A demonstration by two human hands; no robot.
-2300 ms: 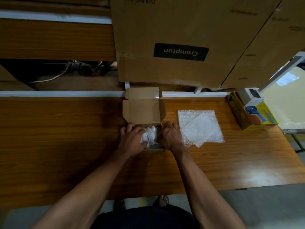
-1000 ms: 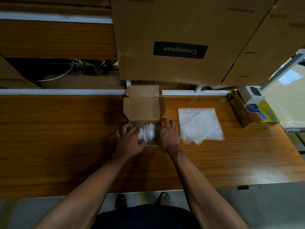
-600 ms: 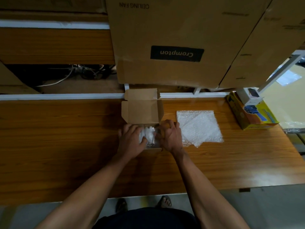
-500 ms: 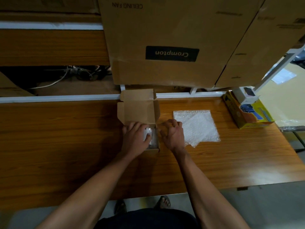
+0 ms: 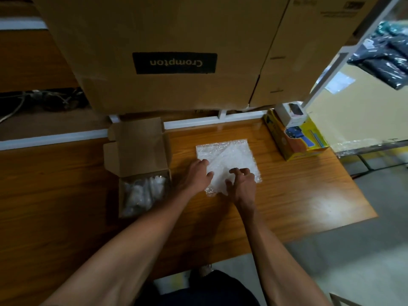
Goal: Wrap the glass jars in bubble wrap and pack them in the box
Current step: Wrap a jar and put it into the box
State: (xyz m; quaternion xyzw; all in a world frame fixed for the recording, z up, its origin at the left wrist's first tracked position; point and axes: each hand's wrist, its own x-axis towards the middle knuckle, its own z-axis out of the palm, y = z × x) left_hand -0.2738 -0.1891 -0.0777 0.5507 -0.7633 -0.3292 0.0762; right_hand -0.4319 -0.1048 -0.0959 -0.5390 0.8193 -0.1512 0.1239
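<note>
We counted one small open box [image 5: 134, 151] at the left of the wooden surface [image 5: 55, 195], with bubble-wrapped jars [image 5: 143, 191] inside whose number we could not tell, and one stack of bubble wrap sheets [image 5: 229, 160] just to its right. Our left hand [image 5: 198, 173] rested flat on the stack's left edge, fingers straight, and our right hand [image 5: 240, 184] pressed its near corner with curled fingertips, both well clear of the box. Two large cartons [image 5: 154, 51] stood behind, one yellow box [image 5: 295, 140] at the far right.
</note>
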